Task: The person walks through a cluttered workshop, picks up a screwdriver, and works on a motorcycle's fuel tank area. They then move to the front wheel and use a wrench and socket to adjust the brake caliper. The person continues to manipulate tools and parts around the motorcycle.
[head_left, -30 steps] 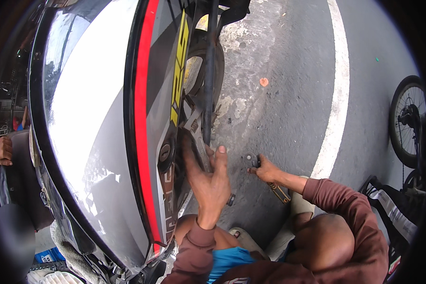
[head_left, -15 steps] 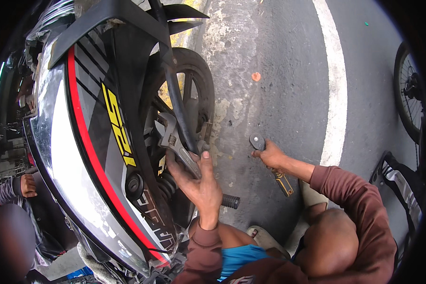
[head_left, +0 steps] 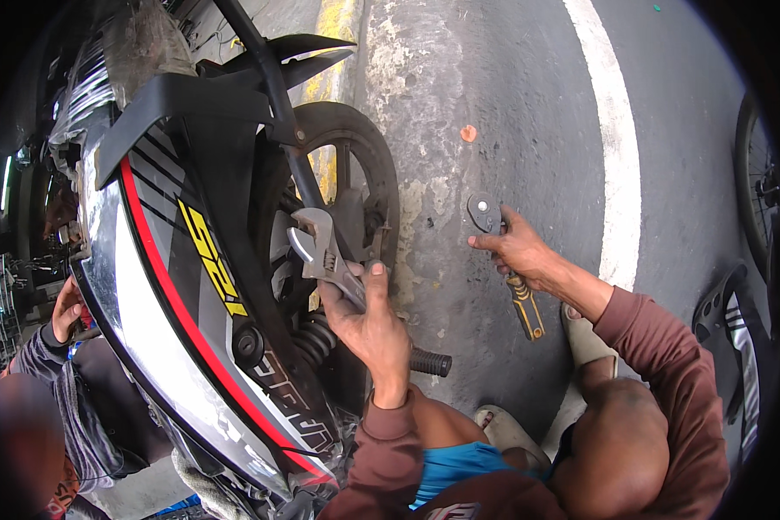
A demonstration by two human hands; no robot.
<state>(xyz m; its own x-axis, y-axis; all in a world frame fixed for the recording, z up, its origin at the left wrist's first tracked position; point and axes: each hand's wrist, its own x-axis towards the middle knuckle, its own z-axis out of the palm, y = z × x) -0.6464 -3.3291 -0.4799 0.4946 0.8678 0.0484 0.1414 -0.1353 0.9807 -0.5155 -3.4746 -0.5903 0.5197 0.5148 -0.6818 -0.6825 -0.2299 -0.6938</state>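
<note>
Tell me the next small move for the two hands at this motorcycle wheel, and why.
Probably seat the adjustable wrench on the fastener at the rear wheel hub. The left hand grips its handle with the head raised beside the hub, apparently not on anything yet. The right hand holds a ratchet over the road, away from the wheel, so it seems not needed yet.
</note>
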